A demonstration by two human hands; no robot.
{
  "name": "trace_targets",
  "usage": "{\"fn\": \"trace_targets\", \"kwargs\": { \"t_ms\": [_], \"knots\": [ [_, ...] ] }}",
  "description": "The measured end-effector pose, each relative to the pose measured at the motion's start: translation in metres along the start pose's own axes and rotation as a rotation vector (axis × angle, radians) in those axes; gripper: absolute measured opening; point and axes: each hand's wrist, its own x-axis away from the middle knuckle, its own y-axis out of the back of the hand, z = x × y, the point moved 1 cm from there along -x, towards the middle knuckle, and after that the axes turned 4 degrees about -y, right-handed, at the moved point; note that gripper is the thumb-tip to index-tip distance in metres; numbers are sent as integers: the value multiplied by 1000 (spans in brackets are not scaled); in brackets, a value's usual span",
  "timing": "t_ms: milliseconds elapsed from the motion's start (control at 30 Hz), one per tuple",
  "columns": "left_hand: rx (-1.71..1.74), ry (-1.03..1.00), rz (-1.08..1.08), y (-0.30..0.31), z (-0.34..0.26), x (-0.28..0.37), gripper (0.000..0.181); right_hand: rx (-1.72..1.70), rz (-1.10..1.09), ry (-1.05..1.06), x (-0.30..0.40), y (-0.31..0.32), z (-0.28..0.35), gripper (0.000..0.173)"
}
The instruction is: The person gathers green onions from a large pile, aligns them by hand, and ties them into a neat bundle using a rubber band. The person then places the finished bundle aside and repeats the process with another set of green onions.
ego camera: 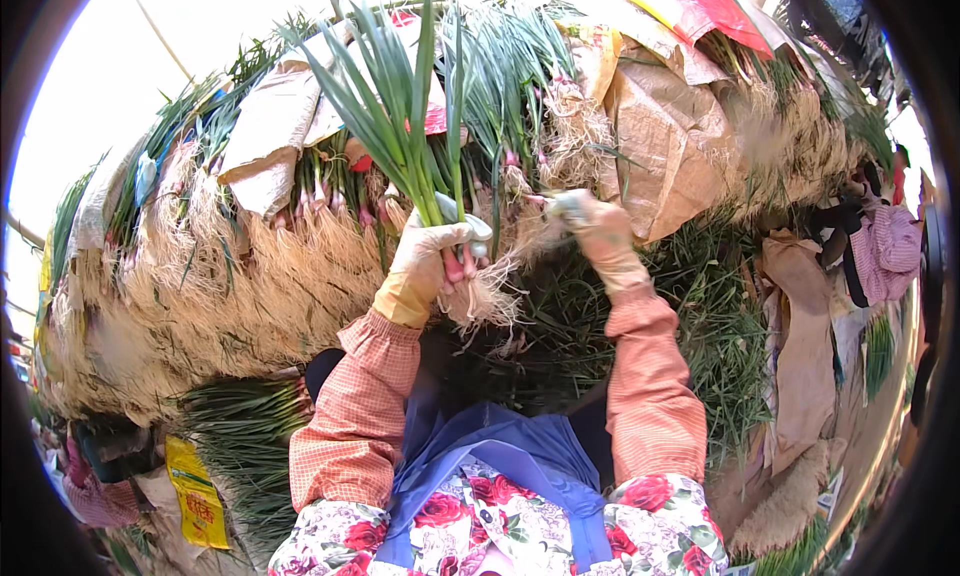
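Note:
My left hand (435, 257), in a pale rubber glove, grips a bunch of green garlic (424, 148). The long leaves fan upward, while pink bulbs (457, 265) and pale roots (480, 298) hang below my fingers. To the right, my gloved right hand (589, 220) is blurred, its fingers closed at the pink stem of a single garlic plant (534, 199). Stringy roots trail under that stem. Both hands are in front of a long heap of green garlic (300, 268), stacked with roots towards me and leaves away.
Woven sacks (667, 141) partly cover the heap. Cut leaves (705, 328) lie below on the right. More garlic (240, 426) and a yellow bag (196, 493) bearing writing lie at lower left. People in pink sleeves (889, 253) are near both edges.

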Motion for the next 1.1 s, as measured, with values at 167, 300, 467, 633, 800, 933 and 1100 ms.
{"fn": "trace_targets", "kwargs": {
  "t_ms": [167, 300, 467, 633, 800, 933, 1100],
  "knots": [
    [148, 35, 152, 5, -5, 4, 62, 33, 1329, 39, 53, 11, 31, 51],
    [208, -213, 211, -7, -30, -5, 71, -724, 812, -621, 1, 19, 51, 32],
    [314, -91, 293, -26, -17, -20, 67, 161, 504, -481, -89, -24, 73, 48],
    [108, -20, 17, 13, -2, -22, 45, -403, 539, -699, -64, -15, 74, 36],
    [-65, 8, -85, 5, 29, -17, 30, -373, 644, -206, 5, 2, 104, 38],
    [-120, 61, 24, -5, 30, 1, 21, -905, 586, -640, -7, -6, 83, 49],
    [182, 40, -11, -2, 43, 14, 26, -1535, 350, -893, -18, -28, 111, 17]
  ]
}}
